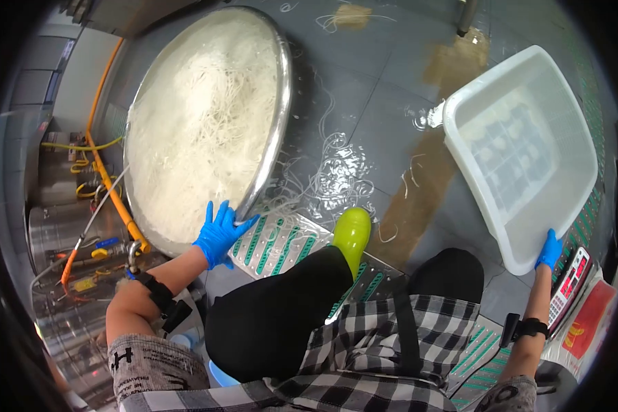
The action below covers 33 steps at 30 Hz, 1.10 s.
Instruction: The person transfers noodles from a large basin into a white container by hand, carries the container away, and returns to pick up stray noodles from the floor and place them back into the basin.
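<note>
My left hand (220, 235), in a blue glove, rests at the near rim of a wide round metal basin (282, 89). Its fingers are spread, with nothing seen in them. Thin white noodles (223, 117) lie in pale liquid inside the basin. On the other side, my right hand (548, 250), also gloved in blue, grips the near corner of a white plastic tub (479, 175). The tub is tilted, with its opening turned partly toward me. Its bottom has a grid pattern that looks see-through, and I make out no noodles inside.
Loose noodles (333, 141) and water lie on the grey tiled floor (350, 69). A green-and-metal slotted floor grate (275, 240) runs under my green boot (352, 237). A scale with a red display (568, 281) stands at right. An orange pipe (110, 182) and metal equipment (75, 237) are at left.
</note>
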Each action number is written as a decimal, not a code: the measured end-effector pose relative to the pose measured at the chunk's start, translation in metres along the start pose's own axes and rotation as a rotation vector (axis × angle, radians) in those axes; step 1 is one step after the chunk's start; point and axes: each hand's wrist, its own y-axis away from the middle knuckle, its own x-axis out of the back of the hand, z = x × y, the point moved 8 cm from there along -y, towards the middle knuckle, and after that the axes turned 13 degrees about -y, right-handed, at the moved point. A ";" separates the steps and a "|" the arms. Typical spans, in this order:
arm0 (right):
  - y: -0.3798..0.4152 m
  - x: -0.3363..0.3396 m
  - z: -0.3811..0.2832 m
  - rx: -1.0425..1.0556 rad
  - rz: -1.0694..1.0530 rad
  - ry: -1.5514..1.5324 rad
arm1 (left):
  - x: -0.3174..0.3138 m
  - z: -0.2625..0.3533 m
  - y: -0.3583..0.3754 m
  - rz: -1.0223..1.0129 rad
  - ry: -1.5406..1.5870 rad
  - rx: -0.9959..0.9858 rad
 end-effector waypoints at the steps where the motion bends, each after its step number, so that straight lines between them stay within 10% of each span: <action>1: -0.002 0.000 0.006 -0.042 -0.014 -0.022 | -0.015 0.000 0.006 0.146 -0.141 0.007; 3: -0.001 0.000 0.007 -0.046 -0.007 -0.022 | -0.020 -0.001 0.018 0.418 -0.252 0.051; 6: -0.001 0.000 0.006 -0.034 -0.012 -0.027 | -0.054 -0.009 0.013 0.120 -0.103 0.031; 13: -0.001 0.002 0.003 -0.007 -0.013 -0.018 | -0.043 -0.016 0.021 0.223 0.026 -0.068; 15: -0.001 0.003 0.004 -0.015 -0.018 -0.036 | -0.039 -0.043 0.017 0.123 0.617 0.043; 16: 0.000 0.003 0.004 -0.021 -0.021 -0.052 | -0.008 -0.060 0.026 0.380 1.118 0.025; 17: -0.001 0.003 0.005 -0.022 -0.024 -0.053 | -0.002 -0.084 0.035 0.235 1.509 0.253; 22: -0.002 0.004 0.004 -0.020 -0.024 -0.019 | 0.063 -0.230 0.119 0.930 1.428 0.679; 29: -0.004 0.003 0.005 -0.004 -0.022 -0.009 | -0.087 -0.437 0.248 1.267 1.350 1.285; 33: 0.000 0.003 0.006 -0.028 0.002 -0.059 | -0.138 -0.406 0.216 0.052 1.906 0.354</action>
